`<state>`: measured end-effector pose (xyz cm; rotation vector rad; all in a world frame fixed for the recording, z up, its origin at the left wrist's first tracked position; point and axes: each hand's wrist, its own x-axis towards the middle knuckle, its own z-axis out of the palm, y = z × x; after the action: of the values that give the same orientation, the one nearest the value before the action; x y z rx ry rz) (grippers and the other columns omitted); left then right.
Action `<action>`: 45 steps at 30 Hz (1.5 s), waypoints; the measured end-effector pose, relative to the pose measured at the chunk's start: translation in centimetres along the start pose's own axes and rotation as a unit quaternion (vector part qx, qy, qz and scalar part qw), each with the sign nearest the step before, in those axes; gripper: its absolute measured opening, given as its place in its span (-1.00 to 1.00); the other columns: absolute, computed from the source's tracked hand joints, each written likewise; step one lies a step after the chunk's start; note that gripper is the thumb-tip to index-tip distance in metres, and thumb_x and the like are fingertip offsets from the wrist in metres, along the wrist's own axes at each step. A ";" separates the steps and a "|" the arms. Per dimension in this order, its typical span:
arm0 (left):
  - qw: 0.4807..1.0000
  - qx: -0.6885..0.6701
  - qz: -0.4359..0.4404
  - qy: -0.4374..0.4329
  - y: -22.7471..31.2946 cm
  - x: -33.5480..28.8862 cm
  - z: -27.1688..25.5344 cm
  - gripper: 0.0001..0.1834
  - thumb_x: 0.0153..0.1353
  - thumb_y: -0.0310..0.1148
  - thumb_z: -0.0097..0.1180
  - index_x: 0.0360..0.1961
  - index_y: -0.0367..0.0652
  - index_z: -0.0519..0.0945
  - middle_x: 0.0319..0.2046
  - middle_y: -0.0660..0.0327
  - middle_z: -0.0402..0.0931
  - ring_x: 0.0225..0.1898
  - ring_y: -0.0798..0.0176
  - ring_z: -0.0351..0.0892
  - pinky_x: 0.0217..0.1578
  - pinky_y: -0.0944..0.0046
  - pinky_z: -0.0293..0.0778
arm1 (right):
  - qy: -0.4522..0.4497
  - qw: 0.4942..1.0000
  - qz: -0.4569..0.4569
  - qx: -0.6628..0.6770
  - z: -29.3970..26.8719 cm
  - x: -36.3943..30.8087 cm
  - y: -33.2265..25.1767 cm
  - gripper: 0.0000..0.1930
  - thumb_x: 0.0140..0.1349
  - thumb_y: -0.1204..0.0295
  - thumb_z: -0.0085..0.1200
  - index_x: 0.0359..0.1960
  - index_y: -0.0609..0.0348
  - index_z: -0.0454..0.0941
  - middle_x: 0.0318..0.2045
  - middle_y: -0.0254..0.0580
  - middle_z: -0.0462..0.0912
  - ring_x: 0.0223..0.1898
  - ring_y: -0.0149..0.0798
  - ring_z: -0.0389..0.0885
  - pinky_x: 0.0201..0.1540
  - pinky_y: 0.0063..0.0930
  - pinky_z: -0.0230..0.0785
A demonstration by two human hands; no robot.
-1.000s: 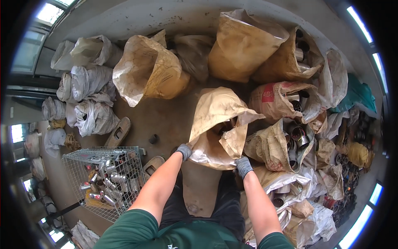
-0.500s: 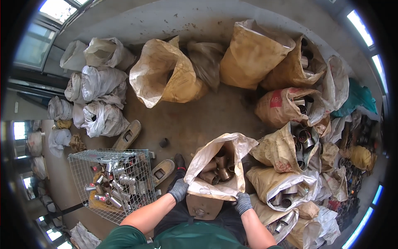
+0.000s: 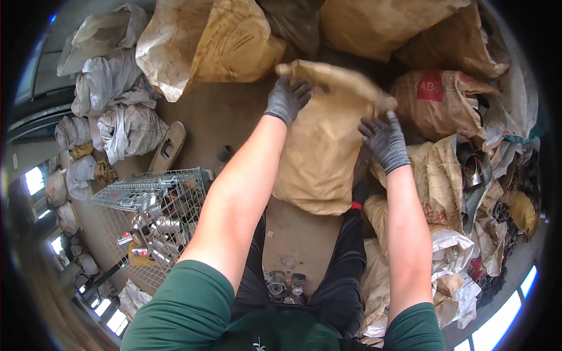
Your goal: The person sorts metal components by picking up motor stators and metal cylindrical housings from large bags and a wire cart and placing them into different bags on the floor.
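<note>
A brown paper sack (image 3: pixel 319 158) stands between my outstretched arms, its mouth turned away so that its contents are hidden. Its rim is blurred by motion. At the sack's upper left corner, my left hand (image 3: pixel 288 100), in a grey glove, has its fingers apart. My right hand (image 3: pixel 386 140), gloved alike, is spread beside the upper right edge, fingertips close to the rim. Neither hand is closed round the paper. Below the sack, between my legs, several small metal parts (image 3: pixel 285 285) lie on the floor.
A wire cage (image 3: pixel 146 205) with shiny metal pieces stands at left, near a flat, worn wooden piece (image 3: pixel 170 146). White sacks (image 3: pixel 132 131) line the far left. Large brown sacks (image 3: pixel 234 44) stand ahead; filled sacks (image 3: pixel 436 105) crowd the right. A small dark cylinder (image 3: pixel 225 153) lies on the floor.
The sack has moved forward from my lap, its mouth now facing away. Both arms have stretched out, and my hands have gone from gripping its rim to spread fingers beside it.
</note>
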<state>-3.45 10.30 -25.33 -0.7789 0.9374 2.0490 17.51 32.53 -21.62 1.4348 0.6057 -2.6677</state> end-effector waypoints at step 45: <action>0.808 0.543 0.161 0.164 -3.0 -11.8 -14.3 -0.77 0.19 -0.35 0.23 -0.30 -0.37 0.62 -0.44 -0.05 0.60 -0.38 0.10 0.54 -0.24 0.15 0.45 | 0.259 0.965 -0.039 -0.005 -8.6 -4.7 3.3 -0.87 0.35 0.27 0.08 -0.25 -0.01 0.55 -0.59 -0.50 0.48 -0.73 -0.49 0.24 -0.68 -0.53 0.11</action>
<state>8.45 -4.24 -25.29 -0.3135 2.2533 1.2259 27.70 31.96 -23.02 2.1639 0.7123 -2.3244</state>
